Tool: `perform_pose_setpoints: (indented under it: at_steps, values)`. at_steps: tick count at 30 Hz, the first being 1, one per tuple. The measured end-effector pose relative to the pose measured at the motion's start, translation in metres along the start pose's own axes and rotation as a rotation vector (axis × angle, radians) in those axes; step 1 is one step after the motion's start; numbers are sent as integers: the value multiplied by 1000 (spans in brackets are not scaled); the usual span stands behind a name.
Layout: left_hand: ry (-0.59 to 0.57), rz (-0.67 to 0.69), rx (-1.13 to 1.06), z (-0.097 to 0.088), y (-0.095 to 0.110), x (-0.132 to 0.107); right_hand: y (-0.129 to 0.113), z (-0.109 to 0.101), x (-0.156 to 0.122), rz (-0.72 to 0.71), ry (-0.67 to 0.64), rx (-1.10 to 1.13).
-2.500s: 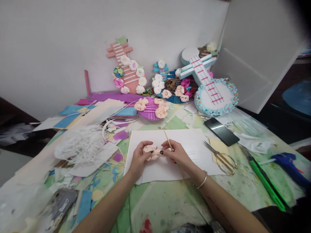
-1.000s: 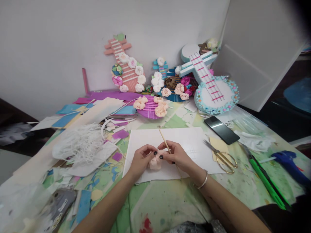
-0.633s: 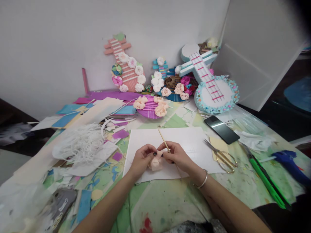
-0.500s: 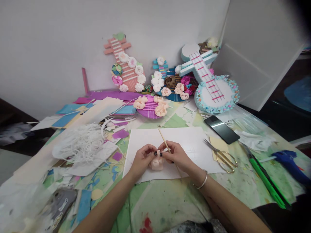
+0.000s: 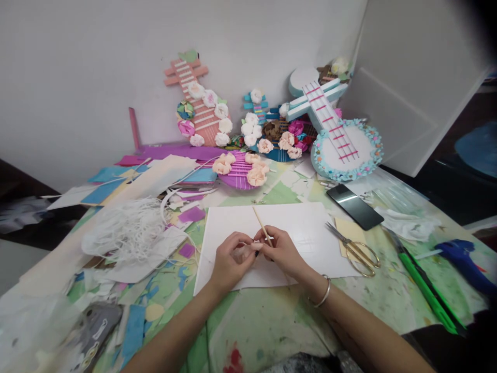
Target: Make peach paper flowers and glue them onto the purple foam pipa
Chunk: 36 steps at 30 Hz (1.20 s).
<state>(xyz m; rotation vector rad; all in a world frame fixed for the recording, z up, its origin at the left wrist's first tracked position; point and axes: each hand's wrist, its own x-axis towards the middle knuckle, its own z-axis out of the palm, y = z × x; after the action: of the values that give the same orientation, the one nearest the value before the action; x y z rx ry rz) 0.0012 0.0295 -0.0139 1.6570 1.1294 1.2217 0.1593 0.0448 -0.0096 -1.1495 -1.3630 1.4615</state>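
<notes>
My left hand (image 5: pixel 229 264) and my right hand (image 5: pixel 281 251) meet over a white sheet (image 5: pixel 306 228) near the table's front. Between their fingertips sits a small peach paper flower (image 5: pixel 245 252), mostly hidden by my left fingers, which are curled round it. My right hand pinches the flower's edge and also grips a thin wooden stick (image 5: pixel 261 226) that points up and away to the left. A bangle (image 5: pixel 323 293) circles my right wrist.
Gold scissors (image 5: pixel 355 248) and a black phone (image 5: pixel 354 206) lie right of the sheet. A green cutter (image 5: pixel 423 287) and a blue glue gun (image 5: pixel 464 264) sit further right. White strips (image 5: pixel 128 230) are heaped on the left. Flower-decorated guitar crafts (image 5: pixel 337 137) lean on the back wall.
The peach flower was turned between my fingers and now sits deeper inside my left hand. Both hands stayed over the white sheet; the stick remained in my right hand.
</notes>
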Motion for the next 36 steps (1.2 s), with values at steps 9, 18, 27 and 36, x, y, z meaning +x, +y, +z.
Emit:
perform_pose_setpoints:
  at_steps: [9, 18, 27, 36]
  values:
    - [-56, -287, -651, -8, -6, 5, 0, -6, 2, 25, -19, 124]
    - [5, -444, -986, -11, -12, 10, 1, -7, 5, 119, 8, 348]
    - [30, -524, -1103, -13, -11, 10, 2, 1, 4, 193, 33, 417]
    - [14, -561, -1038, -11, -14, 12, -2, -12, 8, 85, 159, 324]
